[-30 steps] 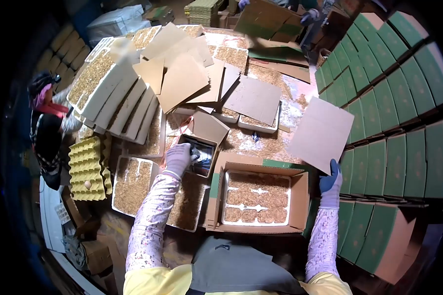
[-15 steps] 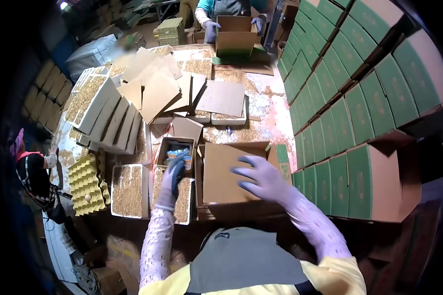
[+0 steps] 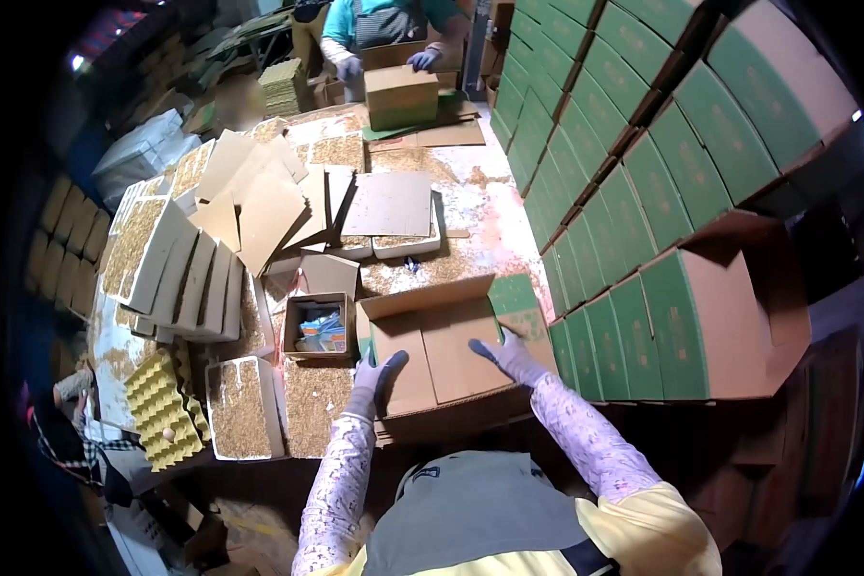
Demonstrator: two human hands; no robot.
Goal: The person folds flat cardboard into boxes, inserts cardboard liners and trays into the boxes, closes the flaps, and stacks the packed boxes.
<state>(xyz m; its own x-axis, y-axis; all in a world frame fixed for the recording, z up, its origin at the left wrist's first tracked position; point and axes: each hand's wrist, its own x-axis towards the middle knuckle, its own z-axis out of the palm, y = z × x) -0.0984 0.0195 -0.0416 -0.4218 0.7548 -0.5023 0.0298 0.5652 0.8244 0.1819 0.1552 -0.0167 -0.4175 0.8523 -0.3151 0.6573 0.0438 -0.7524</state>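
Note:
An open cardboard box stands at the table's near edge, its two side flaps folded inward and its far flap raised. At its left side is my left hand, thumb apart from the fingers, against the left flap. My right hand rests on the right flap and edge, fingers spread. The inside of the box is hidden under the flaps. Just left of it, a small carton holds blue and orange packets. The flat cardboard sheet cannot be seen now.
Green boxes are stacked along the right. White foam trays of husks, loose cardboard sheets and yellow egg trays lie left. Across the table, a co-worker touches a closed box. Another person is at far left.
The sheet held in my right hand went into the box, and the side flaps came down over it. My left hand left the small carton. The co-worker's box is now closed.

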